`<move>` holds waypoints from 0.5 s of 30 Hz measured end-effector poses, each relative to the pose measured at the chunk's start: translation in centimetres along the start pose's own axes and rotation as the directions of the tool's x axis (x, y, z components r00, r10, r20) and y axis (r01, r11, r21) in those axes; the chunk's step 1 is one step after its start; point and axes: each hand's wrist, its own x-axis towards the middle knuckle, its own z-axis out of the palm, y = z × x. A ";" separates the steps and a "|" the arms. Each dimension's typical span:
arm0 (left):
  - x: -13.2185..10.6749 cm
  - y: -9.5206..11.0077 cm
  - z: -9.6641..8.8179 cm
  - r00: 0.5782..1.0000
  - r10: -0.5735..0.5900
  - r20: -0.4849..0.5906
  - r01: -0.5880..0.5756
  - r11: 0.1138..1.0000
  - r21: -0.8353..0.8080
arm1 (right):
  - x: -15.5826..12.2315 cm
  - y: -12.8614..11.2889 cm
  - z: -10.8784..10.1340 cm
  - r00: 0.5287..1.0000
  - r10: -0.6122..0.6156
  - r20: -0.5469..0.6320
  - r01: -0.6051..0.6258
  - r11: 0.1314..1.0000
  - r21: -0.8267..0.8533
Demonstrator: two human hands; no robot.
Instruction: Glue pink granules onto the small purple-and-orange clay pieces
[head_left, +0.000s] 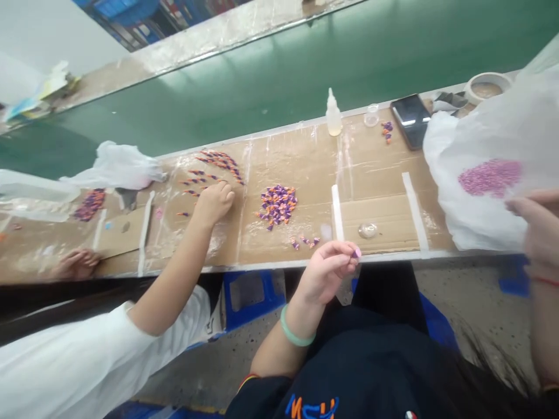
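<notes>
My left hand, with a pale green bangle at the wrist, pinches a small purple cone-shaped piece with a pink end at the table's front edge. My right hand is at the far right, thumb and finger together beside a white plastic bag. Whatever is between those fingertips is too blurred to make out. Tiny pink pieces lie heaped on the bag. Left of my left hand sits a pile of purple and orange cones, with several loose ones in front.
A clear dab is on the taped cardboard. Behind stand a dropper bottle, a small clear cup, a phone and a tape roll. At left, a co-worker's hand touches rows of cones.
</notes>
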 end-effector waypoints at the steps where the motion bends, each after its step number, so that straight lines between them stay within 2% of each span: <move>1: 0.1 -0.2 0.1 1.000 -0.005 0.020 0.005 1.000 -0.001 | -0.1 -0.7 0.8 0.997 0.068 -0.020 -0.064 0.986 0.157; 2: 0.2 -0.4 0.2 0.999 -0.008 0.032 0.008 1.000 0.001 | 0.0 -1.2 1.4 0.991 0.131 0.037 -0.136 0.951 0.279; 5: 0.4 -0.7 0.4 0.999 -0.032 0.041 0.030 0.999 0.038 | 0.5 -1.1 2.0 0.979 0.174 0.103 -0.198 0.922 0.331; 10: 0.5 -0.9 0.3 0.997 -0.069 0.037 0.066 0.996 0.064 | 0.7 -0.2 0.9 0.963 0.132 0.237 -0.209 0.916 0.342; 15: 0.5 -1.3 0.5 0.998 -0.056 0.036 0.053 0.994 0.093 | -0.4 -0.6 0.6 0.936 0.080 0.343 -0.209 0.909 0.360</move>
